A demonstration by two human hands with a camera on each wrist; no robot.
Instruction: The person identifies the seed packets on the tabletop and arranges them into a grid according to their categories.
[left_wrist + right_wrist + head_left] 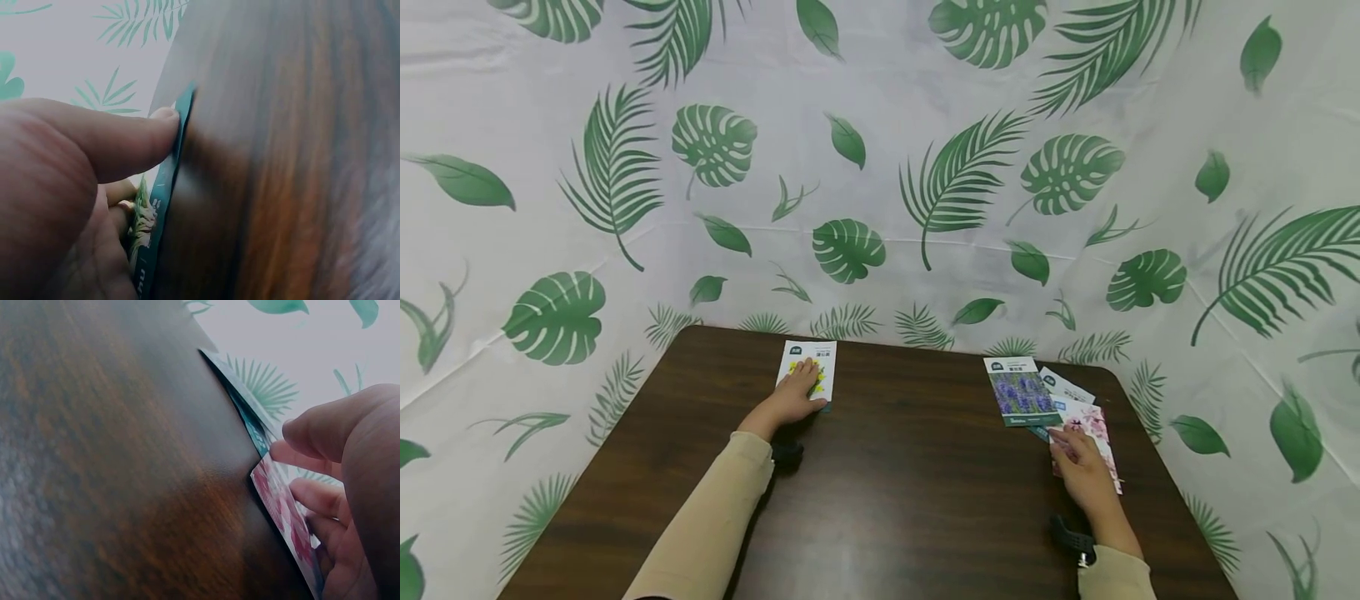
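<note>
On the far left part of the table, my left hand (792,398) rests palm down over a flat white packet (825,363) printed with yellow flowers. In the left wrist view, its thumb (150,134) lies at the packet's green edge (164,197). My right hand (1086,473) touches a packet with pink blossoms (1095,427), fingers loosely bent over it. In the right wrist view, the fingertips meet the pink blossom print (281,503) while the thumb stands above. A packet with purple flowers (1022,393) lies just beyond, overlapping the pink one's corner.
Another white packet (1067,385) is partly covered by the purple and pink ones. All lie on a dark brown wooden table (910,467). A white cloth with green leaves (880,192) hangs behind the table and along its sides.
</note>
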